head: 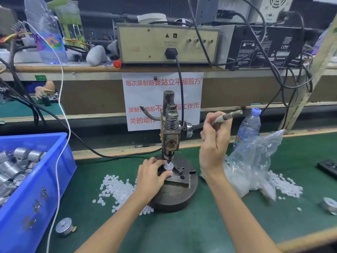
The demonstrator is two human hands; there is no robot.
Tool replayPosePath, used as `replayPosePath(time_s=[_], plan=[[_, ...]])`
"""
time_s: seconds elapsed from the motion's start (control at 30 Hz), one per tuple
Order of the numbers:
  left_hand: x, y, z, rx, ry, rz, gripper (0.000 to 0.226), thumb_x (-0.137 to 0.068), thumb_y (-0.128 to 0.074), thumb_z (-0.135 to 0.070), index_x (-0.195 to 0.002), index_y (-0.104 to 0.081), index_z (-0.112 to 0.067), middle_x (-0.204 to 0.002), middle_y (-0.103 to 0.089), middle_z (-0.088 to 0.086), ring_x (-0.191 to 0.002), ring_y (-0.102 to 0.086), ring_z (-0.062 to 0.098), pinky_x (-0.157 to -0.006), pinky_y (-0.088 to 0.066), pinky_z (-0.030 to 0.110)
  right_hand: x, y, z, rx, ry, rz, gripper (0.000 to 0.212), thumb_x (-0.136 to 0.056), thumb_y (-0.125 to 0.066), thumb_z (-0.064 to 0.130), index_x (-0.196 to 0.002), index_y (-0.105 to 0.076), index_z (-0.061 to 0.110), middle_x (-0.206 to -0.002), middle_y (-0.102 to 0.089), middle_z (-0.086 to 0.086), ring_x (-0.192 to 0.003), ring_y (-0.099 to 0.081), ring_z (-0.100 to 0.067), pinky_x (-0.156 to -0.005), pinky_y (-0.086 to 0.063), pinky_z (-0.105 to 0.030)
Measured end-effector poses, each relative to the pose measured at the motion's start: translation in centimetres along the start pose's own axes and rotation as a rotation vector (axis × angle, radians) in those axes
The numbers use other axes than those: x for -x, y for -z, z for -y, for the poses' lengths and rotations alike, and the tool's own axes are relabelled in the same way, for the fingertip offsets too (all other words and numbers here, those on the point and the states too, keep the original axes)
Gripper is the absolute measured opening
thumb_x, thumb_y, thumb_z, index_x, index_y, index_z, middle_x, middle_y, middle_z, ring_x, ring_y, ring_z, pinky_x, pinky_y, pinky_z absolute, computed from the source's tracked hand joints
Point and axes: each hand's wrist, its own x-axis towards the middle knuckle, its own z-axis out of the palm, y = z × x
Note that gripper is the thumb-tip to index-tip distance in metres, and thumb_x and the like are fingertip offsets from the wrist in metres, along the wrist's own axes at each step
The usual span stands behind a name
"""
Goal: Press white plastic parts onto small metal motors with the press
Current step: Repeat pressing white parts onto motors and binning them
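The motor (168, 167) sits under the ram (169, 155), pinched between left fingers (166, 174) — right fingers (216, 118) grip the lever (232, 115).

A factory worker's left hand (153, 177) and right hand (214, 141) are bare, the left forearm (113, 216) and right forearm (235, 207) uncovered to the frame's lower edge.

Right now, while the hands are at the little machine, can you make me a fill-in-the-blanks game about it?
1. The right hand grips the lever, and the left hand holds a small metal ____ under the press.
2. The bin full of motors is coloured ____.
3. The loose white parts lie on a mat coloured ____.
Missing words: motor, blue, green.
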Motion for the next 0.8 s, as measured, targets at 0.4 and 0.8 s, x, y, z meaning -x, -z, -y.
replayPosePath(time_s=[0.4, 0.8], plan=[[0.1, -0.1, 0.2, -0.005, -0.027, -0.001, 0.047, -0.085, -0.060, -0.049, -0.124, -0.059, -0.022, -0.112, -0.056, -0.004, -0.104, -0.044, 0.017, -0.087, -0.029, 0.025, -3.9, -2.4, 0.6, 0.193, -0.004, -0.059, 0.017, -0.090, -0.040, 0.001, -0.101, -0.045, 0.013, -0.076, -0.046, 0.013, -0.059, -0.044, 0.005, -0.057, -0.036, -0.011], [0.0, 0.2, -0.1, -0.084, -0.040, -0.007, 0.046, -0.087, -0.055, -0.051, -0.126, -0.054, -0.027, -0.117, -0.054, -0.006, -0.109, -0.044, 0.016, -0.089, -0.030, 0.027, -4.1, 0.0, -1.9, 0.316, -0.374, 0.207, 0.046, -0.093, -0.042, 0.000, -0.136, -0.043, 0.018, -0.117, -0.053, 0.013, -0.076, -0.060, -0.008, -0.071, -0.051, -0.027]])
